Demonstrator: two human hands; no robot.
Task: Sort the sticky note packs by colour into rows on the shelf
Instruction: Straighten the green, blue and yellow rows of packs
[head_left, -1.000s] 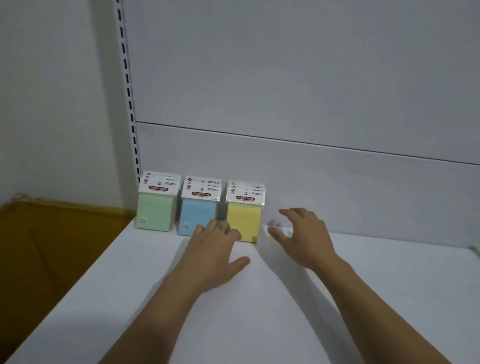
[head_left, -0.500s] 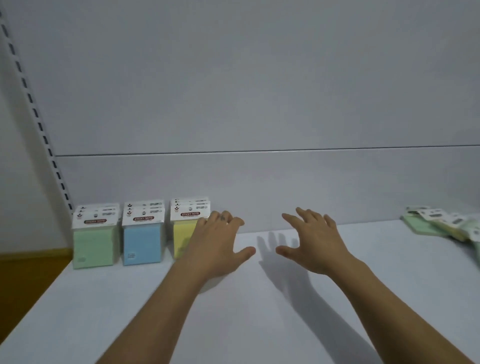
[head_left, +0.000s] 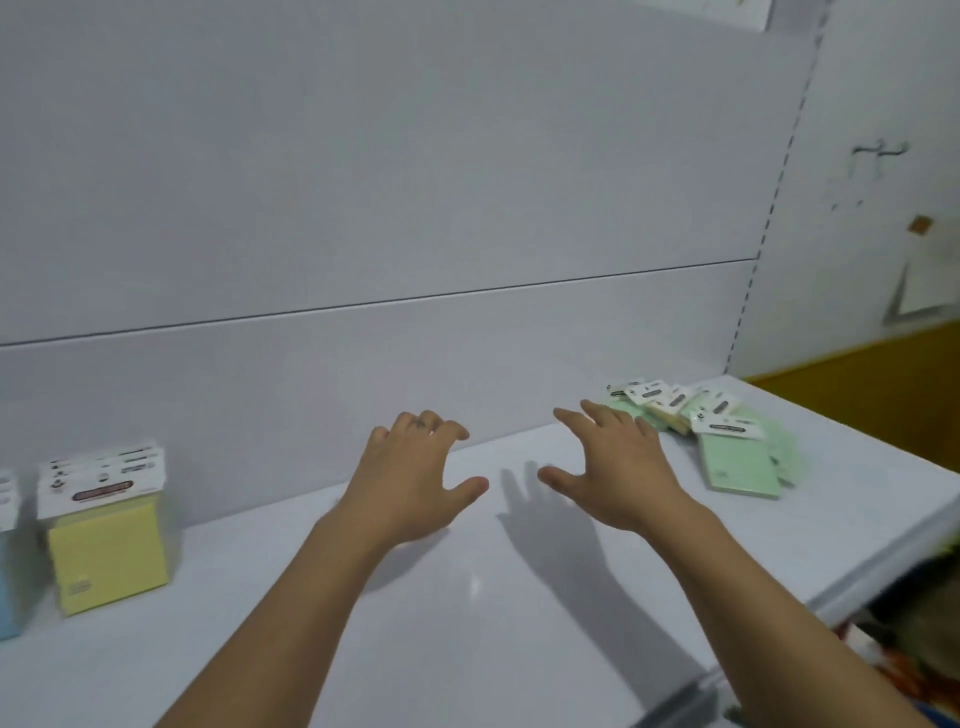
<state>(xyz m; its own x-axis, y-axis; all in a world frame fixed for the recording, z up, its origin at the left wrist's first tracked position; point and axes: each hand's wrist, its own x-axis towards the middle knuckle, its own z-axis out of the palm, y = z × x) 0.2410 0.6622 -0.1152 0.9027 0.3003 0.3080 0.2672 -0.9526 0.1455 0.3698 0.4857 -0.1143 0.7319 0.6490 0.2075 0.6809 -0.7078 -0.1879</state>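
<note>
Left hand (head_left: 410, 483): fingers spread, empty, over shelf (head_left: 467, 623) | Right hand (head_left: 618, 467): fingers apart, empty, fingertips just beside loose pile of packs (head_left: 737, 462), contact not discernible | Yellow row (head_left: 109, 551): upright, far left, well apart from both hands

White shelf (head_left: 467, 639): smooth, semi-gloss coating, and a faint highlight is seen at lower centre. The back panel (head_left: 363, 182) is finished in the same white, but matt and smooth; painted sheet metal by its look. The slotted upright (head_left: 769, 218) at upper right also looks like painted metal. The yellow pack (head_left: 111, 556) at lower left is a matt paper block, topped by a white printed card header (head_left: 101, 483). The green packs (head_left: 740, 467) at right are the same matt paper and card; film wrap cannot be told. The wall (head_left: 883, 104) at far right is matt-painted, with an ochre band (head_left: 883, 395) below.
</note>
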